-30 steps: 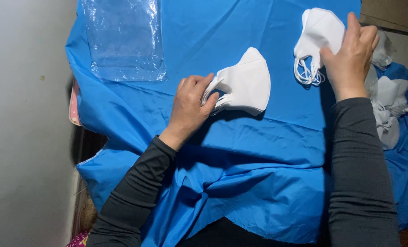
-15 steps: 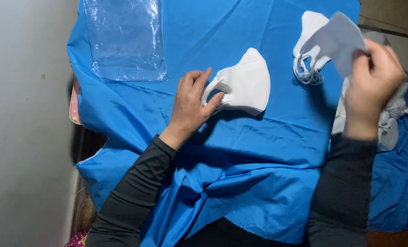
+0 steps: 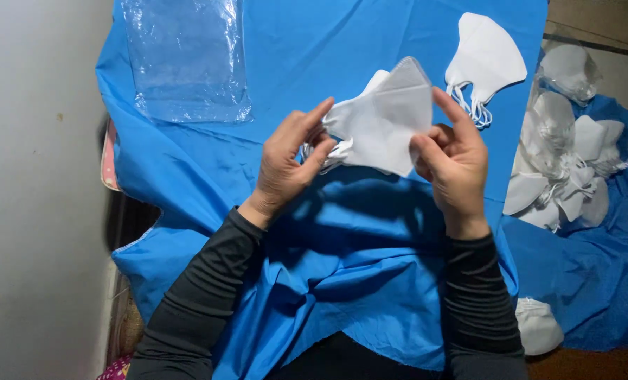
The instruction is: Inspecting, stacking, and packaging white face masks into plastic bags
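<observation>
A big blue cloth [image 3: 370, 281] covers the surface and hangs down over its near edge in folds. At the far left of the cloth lies a clear plastic bag [image 3: 187, 60], flat and see-through. At the right side, a pile of white face masks [image 3: 567, 165] sits in a heap, some of them in clear wrappers. One more white mask [image 3: 488, 56] lies alone on the cloth near the top, with its ear loops bunched at its lower edge. The person wears dark long sleeves [image 3: 479, 302]. Both hands are lifted above the middle of the cloth and hold folded white face masks [image 3: 388, 116] between them. The left hand [image 3: 286, 162] pinches the left end of the masks, where the ear loops hang, with its fingers closed on it. The right hand [image 3: 455, 165] grips the right edge, thumb in front and fingers up behind. A small white thing [image 3: 539, 327] lies low at the right, partly hidden.
</observation>
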